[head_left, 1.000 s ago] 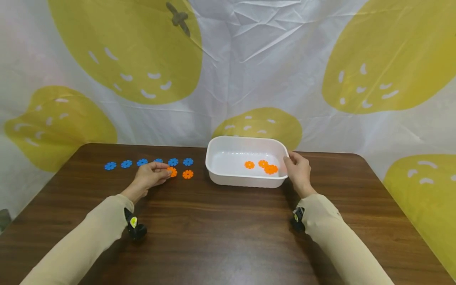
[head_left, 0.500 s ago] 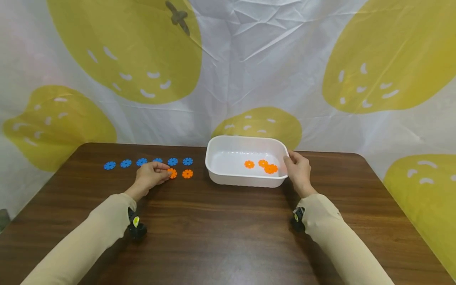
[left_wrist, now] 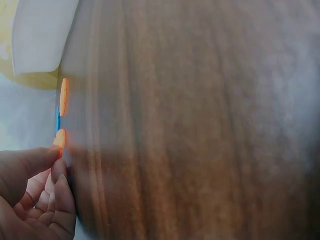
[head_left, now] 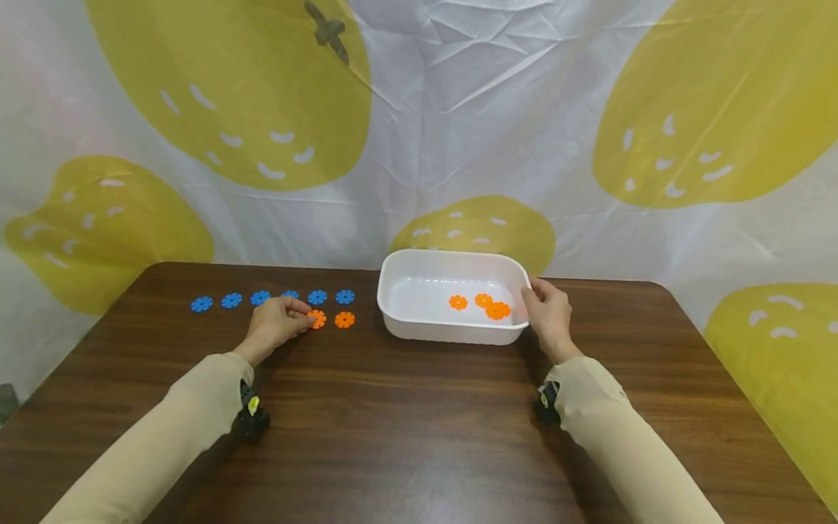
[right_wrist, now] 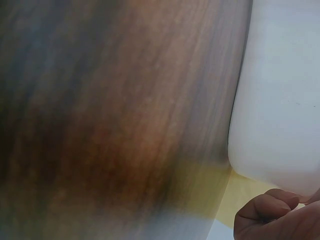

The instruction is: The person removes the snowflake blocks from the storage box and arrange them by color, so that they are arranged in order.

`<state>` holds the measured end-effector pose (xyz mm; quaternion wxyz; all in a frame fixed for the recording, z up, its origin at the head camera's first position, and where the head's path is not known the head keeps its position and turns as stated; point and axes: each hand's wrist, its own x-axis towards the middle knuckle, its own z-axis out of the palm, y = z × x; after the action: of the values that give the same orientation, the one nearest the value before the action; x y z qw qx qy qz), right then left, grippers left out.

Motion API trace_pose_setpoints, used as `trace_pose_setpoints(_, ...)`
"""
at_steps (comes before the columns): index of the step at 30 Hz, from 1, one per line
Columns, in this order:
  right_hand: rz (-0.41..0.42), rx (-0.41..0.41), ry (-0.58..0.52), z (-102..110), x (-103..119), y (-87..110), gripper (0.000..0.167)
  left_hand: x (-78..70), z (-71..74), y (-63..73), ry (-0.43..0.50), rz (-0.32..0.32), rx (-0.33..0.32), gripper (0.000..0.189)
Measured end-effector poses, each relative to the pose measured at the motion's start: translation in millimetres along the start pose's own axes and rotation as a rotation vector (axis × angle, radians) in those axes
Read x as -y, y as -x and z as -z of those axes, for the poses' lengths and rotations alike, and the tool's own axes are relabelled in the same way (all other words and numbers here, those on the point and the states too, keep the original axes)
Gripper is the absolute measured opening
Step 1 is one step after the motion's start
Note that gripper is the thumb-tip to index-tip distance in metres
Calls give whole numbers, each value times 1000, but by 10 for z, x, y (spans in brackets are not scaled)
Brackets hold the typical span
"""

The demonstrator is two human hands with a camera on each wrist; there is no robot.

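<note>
My left hand (head_left: 278, 322) pinches an orange notched plastic disc (head_left: 318, 319) between thumb and fingers, low over the table. In the left wrist view that disc (left_wrist: 60, 140) shows edge-on at the fingertips. A second orange disc (head_left: 344, 319) lies just to its right. Behind them runs a row of several blue notched discs (head_left: 317, 297), one partly hidden by my left hand. My right hand (head_left: 548, 313) grips the right end of a white plastic tub (head_left: 452, 333), thumb at the rim. Several orange discs (head_left: 497, 311) lie inside the tub, toward its right side.
The dark wood-grain table (head_left: 406, 422) has rounded back corners. A white cloth with yellow fruit shapes (head_left: 471, 131) hangs right behind its back edge. The tub stands near that edge, to the right of the disc rows.
My left hand stays at the same orange disc, with its wrist and sleeve shifted slightly right. The right hand, tub and other discs stay in place.
</note>
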<state>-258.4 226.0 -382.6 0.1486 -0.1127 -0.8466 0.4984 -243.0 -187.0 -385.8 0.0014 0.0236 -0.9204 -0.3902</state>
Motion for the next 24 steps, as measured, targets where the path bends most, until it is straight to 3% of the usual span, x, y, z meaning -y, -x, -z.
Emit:
trace_pose_setpoints(7,-4,0,-7,5,4,1,39,-32,4,2,-59,-13,3,26)
trace_pose_setpoints(24,-17,10,-17,9,9,5,39,-41,19,-15,-59,11,41,24)
